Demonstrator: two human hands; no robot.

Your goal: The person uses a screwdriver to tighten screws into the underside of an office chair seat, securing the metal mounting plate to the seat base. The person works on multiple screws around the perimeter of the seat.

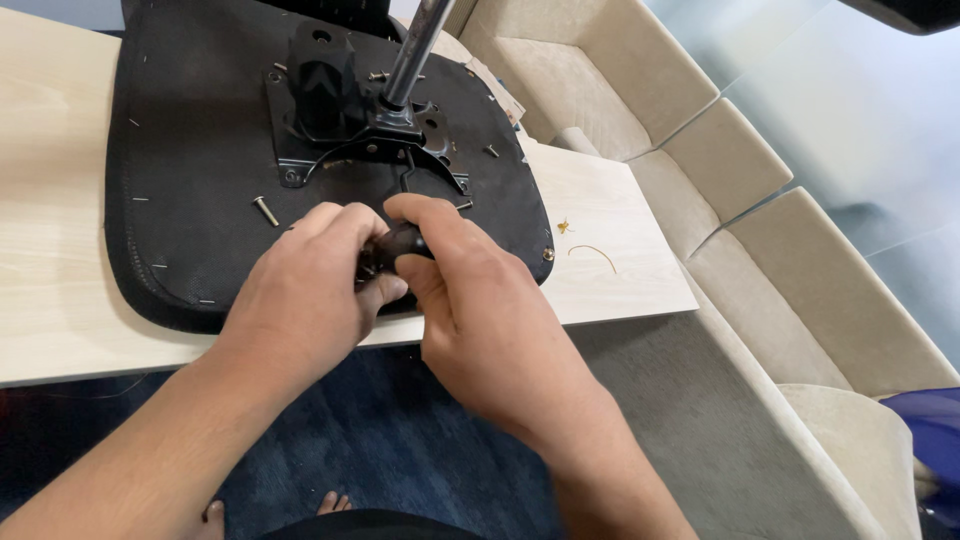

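Your left hand (pixel 305 290) and right hand (pixel 470 300) both clamp 1 small black knob (pixel 400 243). Its long axis runs left-right, its rounded end toward your right hand, above the upturned seat base (pixel 190 170).

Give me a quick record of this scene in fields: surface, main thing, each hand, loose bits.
Surface: light wooden table
Main thing: black chair seat lying upside down, with a metal bracket and a shiny post on it
Left hand: gripping a small black knob
Right hand: closed over the same knob from the other side
Loose bits: a bolt on the seat
Beside the table: beige sofa
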